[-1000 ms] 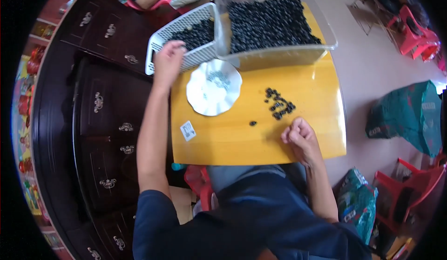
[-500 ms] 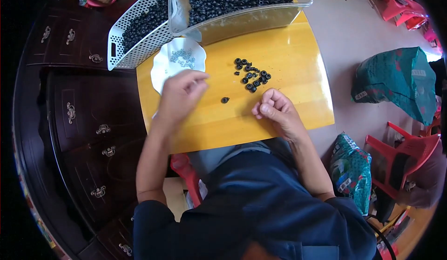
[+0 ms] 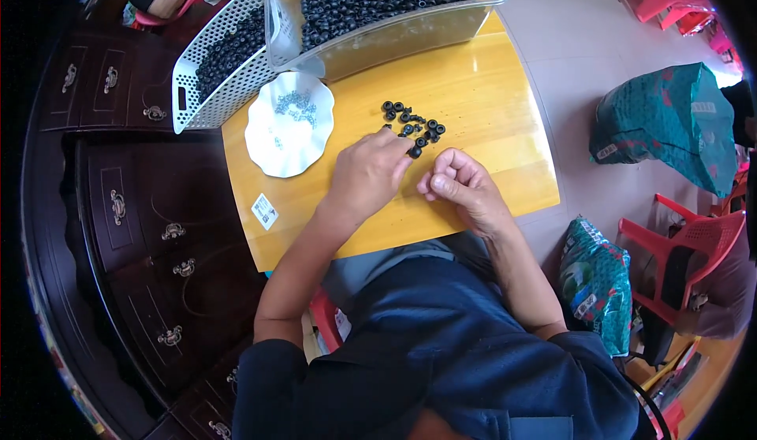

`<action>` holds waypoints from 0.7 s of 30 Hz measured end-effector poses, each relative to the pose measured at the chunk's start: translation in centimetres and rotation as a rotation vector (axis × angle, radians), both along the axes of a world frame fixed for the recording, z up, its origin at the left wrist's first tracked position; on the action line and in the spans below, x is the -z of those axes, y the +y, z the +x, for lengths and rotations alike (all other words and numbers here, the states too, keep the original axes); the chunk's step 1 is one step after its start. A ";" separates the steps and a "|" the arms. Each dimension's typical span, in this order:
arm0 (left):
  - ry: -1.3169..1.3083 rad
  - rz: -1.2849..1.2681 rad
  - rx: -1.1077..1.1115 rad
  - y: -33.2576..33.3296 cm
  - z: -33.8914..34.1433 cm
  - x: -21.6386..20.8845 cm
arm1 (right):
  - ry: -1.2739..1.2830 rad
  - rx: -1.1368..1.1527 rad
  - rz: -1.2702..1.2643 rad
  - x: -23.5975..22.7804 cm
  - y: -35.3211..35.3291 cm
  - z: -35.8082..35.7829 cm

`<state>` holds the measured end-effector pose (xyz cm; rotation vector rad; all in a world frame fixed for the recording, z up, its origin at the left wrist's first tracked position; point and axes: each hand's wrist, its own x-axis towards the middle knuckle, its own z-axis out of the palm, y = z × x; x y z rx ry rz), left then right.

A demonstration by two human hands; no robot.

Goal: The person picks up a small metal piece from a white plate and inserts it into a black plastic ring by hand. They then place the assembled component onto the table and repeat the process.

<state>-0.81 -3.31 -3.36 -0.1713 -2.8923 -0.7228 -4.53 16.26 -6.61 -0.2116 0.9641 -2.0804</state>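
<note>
My left hand (image 3: pixel 369 173) reaches over the yellow table, its fingers closed at the near edge of a loose group of small black ring-shaped parts (image 3: pixel 433 135). One black ring-shaped part (image 3: pixel 415 152) sits at its fingertips. To the right, my right hand (image 3: pixel 464 191) is curled, thumb against the fingers; whatever it may hold is hidden. On the left, a white scalloped dish (image 3: pixel 272 161) bears several tiny clear or silvery pieces (image 3: pixel 296 107).
At the back stand a clear bin (image 3: pixel 394 36) and a white perforated basket (image 3: pixel 229 85), both heaped with black parts. A printed label (image 3: pixel 265 211) lies on the table (image 3: pixel 505 124). Dark drawers (image 3: pixel 126 203) flank the left; green bags (image 3: pixel 654 124) and a red chair (image 3: pixel 694 243) stand right.
My left hand has moved from beside the dish rightward to the black parts, uncovering the dish and the label. My right hand stays curled in nearly the same place. The view has shifted slightly.
</note>
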 end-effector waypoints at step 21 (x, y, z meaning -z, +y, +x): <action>0.059 0.479 -0.013 2.8 2.3 -1.5 | -0.094 -0.032 -0.013 0.5 -0.5 0.6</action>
